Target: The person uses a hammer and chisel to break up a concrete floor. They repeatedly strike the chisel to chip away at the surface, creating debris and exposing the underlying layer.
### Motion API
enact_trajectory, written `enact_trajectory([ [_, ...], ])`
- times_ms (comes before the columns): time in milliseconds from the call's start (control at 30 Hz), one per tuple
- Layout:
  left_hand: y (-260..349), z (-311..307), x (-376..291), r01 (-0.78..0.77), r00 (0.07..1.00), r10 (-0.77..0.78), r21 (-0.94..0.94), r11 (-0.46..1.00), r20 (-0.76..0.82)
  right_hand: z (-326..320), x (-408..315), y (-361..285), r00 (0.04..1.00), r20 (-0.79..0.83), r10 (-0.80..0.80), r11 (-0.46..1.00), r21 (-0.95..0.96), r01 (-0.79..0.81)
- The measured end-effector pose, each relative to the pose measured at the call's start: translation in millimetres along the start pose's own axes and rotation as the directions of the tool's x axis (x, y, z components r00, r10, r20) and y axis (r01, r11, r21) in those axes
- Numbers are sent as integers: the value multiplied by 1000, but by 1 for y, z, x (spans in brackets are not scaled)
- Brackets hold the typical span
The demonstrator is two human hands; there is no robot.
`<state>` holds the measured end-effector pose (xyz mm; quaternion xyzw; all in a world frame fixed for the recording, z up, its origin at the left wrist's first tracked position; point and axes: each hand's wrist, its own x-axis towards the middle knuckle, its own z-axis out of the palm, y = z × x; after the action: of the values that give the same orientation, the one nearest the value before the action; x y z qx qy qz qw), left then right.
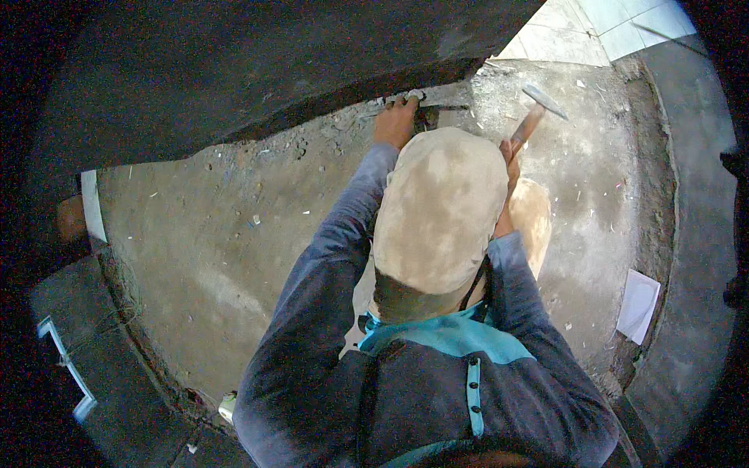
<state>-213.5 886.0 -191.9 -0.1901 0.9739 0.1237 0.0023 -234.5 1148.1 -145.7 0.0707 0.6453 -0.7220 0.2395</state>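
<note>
My right hand (509,167) is closed round the wooden handle of a hammer (544,102), beside my right knee; the metal head is raised and a little blurred. Under the edge of a large dark slab or wall (351,76), my left hand (397,121) has its fingers curled on a small rod-like tool, mostly hidden by the fingers; a pale rounded end (416,94) shows by the fingertips. Broken rubble (298,143) lies along that edge, near the left hand. My bent knee in tan cloth (442,205) hides part of the ground between the hands.
Chips and scraps litter the rough concrete floor (193,257). A rough-edged channel (652,175) curves along the right, with a white sheet (639,307) at its side. Pale tiles (573,35) lie at the top right. A white strip (93,206) stands at the far left.
</note>
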Motion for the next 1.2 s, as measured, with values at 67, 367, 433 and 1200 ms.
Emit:
enact_trajectory([
  [67, -1, 1, -1, -66, 992, 64, -17, 998, -112, -6, -7, 8, 998, 35, 55, 998, 2, -55],
  [367, -3, -1, 7, -35, 982, 23, 61, 997, 188, -31, 32, 38, 999, 5, 53, 991, -120, -52],
  [433, -11, -9, 1, 12, 970, -35, 97, 995, 241, -35, 41, 45, 994, -21, 107, 990, -87, -109],
  [1200, 11, -19, 10, -134, 982, 120, -87, 987, -146, 15, -25, -54, 990, 122, 71, 985, 146, -89],
])
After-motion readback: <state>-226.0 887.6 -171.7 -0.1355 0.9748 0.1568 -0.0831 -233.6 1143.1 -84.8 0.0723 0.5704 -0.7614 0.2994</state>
